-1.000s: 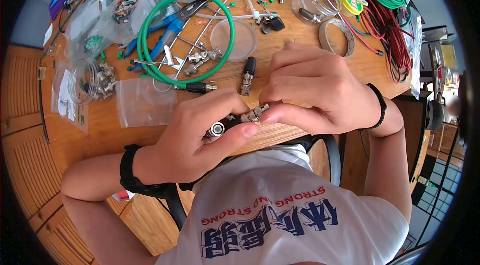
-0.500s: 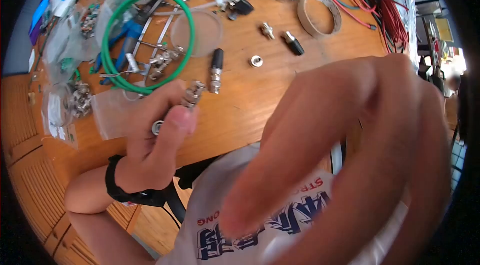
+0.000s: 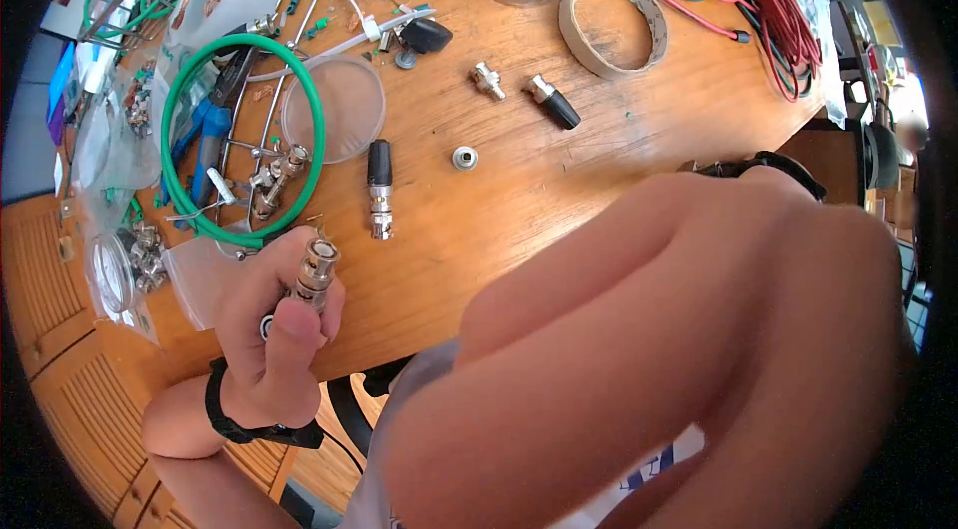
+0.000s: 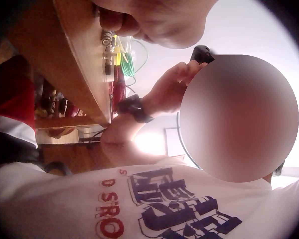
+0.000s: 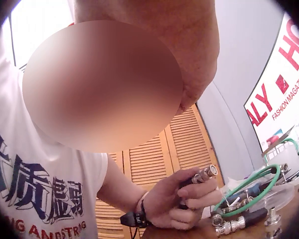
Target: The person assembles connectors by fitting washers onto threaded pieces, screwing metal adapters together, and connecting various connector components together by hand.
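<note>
In the head view my left hand (image 3: 271,314) grips a metal BNC connector (image 3: 318,265), thumb pressed along its side and socket end facing up. A second connector's round end (image 3: 266,326) peeks out beside the thumb. The right wrist view also catches the held connector (image 5: 205,174) above the curled fingers. My right hand (image 3: 639,329) is raised close before the head camera, large and blurred, its fingers long and slightly bent. Seen from the left wrist, the right hand (image 4: 172,84) is up at the head beside a black device (image 4: 202,54).
On the wooden table lie black-sleeved BNC connectors (image 3: 380,190), a small metal ring piece (image 3: 465,159), a metal adapter (image 3: 488,81) and a tape roll (image 3: 572,30). A green cable coil (image 3: 317,120) surrounds pliers (image 3: 212,135). Red cables (image 3: 763,15) sit back right.
My right hand has left the connector in the left hand and risen toward the head. The left hand has moved left, still gripping the connector. The head view has shifted.
</note>
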`<state>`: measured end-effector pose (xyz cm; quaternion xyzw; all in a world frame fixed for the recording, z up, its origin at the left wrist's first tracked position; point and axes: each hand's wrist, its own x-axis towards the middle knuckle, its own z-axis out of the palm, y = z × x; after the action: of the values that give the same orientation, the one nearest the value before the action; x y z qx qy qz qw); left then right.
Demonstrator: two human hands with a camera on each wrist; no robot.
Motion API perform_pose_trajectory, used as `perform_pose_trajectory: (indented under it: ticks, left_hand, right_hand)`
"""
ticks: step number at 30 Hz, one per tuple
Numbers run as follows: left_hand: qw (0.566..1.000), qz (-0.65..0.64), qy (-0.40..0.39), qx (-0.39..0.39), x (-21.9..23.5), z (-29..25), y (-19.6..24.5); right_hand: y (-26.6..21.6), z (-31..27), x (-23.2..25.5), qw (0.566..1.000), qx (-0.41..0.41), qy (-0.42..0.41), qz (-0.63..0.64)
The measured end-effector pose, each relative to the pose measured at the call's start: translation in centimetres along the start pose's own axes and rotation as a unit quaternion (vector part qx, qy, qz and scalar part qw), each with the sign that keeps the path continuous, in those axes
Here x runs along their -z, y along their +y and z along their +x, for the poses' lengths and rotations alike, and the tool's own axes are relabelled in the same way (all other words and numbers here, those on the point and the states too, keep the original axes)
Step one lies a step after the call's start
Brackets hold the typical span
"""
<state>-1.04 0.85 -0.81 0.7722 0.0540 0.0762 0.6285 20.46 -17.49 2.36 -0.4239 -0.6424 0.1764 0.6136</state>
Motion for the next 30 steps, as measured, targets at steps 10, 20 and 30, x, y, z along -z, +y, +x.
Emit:
perform_pose_trajectory:
  ticks: [10, 20, 30]
  left_hand:
    - [1.000, 0.023, 0.020, -0.003, -0.1, 0.0, 0.0]
    - [1.000, 0.016, -0.006, 0.005, 0.0, 0.1, 0.2]
    - [1.000, 0.018, 0.012, 0.000, -0.2, 0.1, 0.2]
  right_hand:
    - [0.3, -0.3, 0.5, 1.000, -0.004, 0.000, -0.028]
    - [-0.4, -0.8, 0.3, 0.999, -0.031, -0.005, -0.045]
    - [-0.6, -0.5, 0.4, 0.997, -0.042, -0.025, -0.063]
